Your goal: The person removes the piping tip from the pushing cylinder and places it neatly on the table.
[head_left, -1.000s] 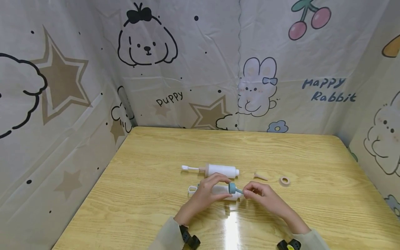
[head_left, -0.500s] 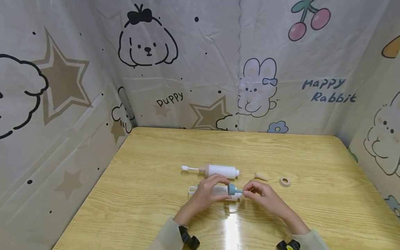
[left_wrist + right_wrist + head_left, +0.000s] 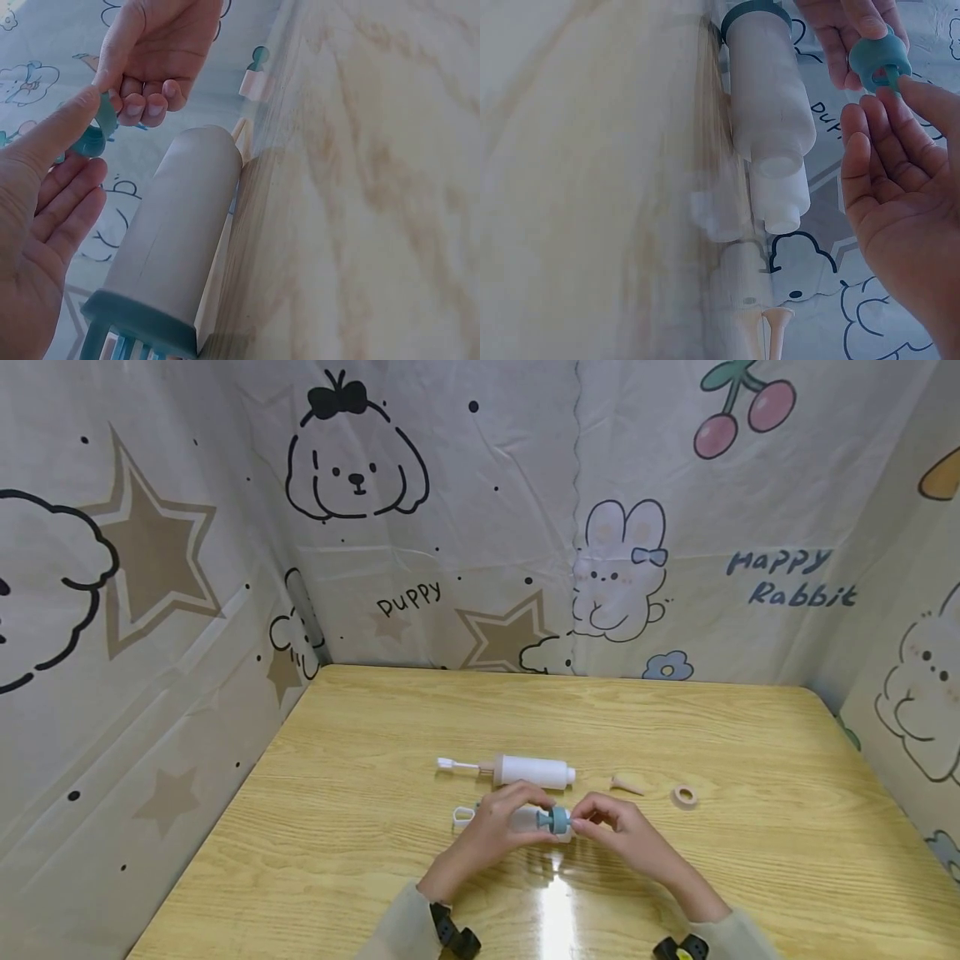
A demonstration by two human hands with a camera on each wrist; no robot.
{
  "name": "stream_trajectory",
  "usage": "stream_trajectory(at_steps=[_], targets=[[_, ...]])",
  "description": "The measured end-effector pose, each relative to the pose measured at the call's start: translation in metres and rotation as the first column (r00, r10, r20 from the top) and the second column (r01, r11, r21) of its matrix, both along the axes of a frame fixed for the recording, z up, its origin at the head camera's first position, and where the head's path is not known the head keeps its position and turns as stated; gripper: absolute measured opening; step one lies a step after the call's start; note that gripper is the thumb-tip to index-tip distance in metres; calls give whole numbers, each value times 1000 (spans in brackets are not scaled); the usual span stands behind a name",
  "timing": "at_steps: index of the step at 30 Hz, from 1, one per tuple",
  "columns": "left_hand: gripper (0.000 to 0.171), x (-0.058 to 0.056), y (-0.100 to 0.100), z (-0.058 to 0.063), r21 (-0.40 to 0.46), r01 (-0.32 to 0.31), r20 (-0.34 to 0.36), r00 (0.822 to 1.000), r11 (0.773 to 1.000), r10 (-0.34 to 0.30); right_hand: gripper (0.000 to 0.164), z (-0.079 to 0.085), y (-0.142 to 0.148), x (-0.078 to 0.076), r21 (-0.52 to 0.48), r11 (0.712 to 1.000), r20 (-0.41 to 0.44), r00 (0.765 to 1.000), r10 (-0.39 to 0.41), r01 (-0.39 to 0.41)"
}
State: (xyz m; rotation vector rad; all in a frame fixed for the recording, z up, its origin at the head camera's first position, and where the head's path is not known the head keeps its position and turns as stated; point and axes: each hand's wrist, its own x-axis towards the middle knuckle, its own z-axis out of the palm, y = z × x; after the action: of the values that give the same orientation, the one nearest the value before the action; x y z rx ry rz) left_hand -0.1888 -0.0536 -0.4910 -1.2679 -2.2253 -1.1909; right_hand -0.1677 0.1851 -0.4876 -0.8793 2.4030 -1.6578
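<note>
My left hand (image 3: 498, 822) pinches a teal ring-shaped cap (image 3: 558, 820) between thumb and fingers, above the near white bottle. My right hand (image 3: 618, 831) pinches the end of a thin teal stem (image 3: 892, 75) that passes through the cap's hole. On the cap's left side a flared teal end (image 3: 543, 819) sticks out. Below the hands lies the near white bottle (image 3: 176, 202), on its side, with a teal collar (image 3: 142, 319); in the head view the left hand covers much of it. A white loop (image 3: 462, 816) shows at its left end.
Behind the hands lies a second white bottle (image 3: 534, 771) with a beige collar and a white brush-like tip (image 3: 447, 763). To its right are a beige flared peg (image 3: 627, 786) and a beige ring (image 3: 684, 797) on the wooden table (image 3: 375, 718). Printed cloth walls (image 3: 450, 527) surround the table.
My right hand has moved slightly left, bringing the teal stem further through the cap. The stem's flared end now shows left of the cap. My left hand has hardly moved.
</note>
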Motion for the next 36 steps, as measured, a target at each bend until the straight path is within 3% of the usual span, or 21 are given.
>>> stream_trajectory(at_steps=[9, 18, 25, 31, 36], targets=[[38, 0, 0, -2, 9, -58, -25, 998, 998, 58, 11, 2, 1, 1, 11, 1000, 6, 1000, -8, 7], [40, -3, 1, -3, 45, -69, -173, 982, 997, 76, 12, 3, 1, 0, 13, 1000, 17, 999, -28, 28], [39, -4, 2, -4, 93, -86, -182, 978, 992, 101, 18, 4, -11, -1, -15, 992, -31, 991, -128, 128], [39, -5, 3, -5, 120, -114, -202, 970, 986, 137, 17, 3, -24, -1, -31, 990, -85, 987, -139, 137], [37, -3, 2, -7, 87, -115, -186, 974, 990, 130, 14, 1, -24, 3, -50, 990, -30, 991, -131, 129]])
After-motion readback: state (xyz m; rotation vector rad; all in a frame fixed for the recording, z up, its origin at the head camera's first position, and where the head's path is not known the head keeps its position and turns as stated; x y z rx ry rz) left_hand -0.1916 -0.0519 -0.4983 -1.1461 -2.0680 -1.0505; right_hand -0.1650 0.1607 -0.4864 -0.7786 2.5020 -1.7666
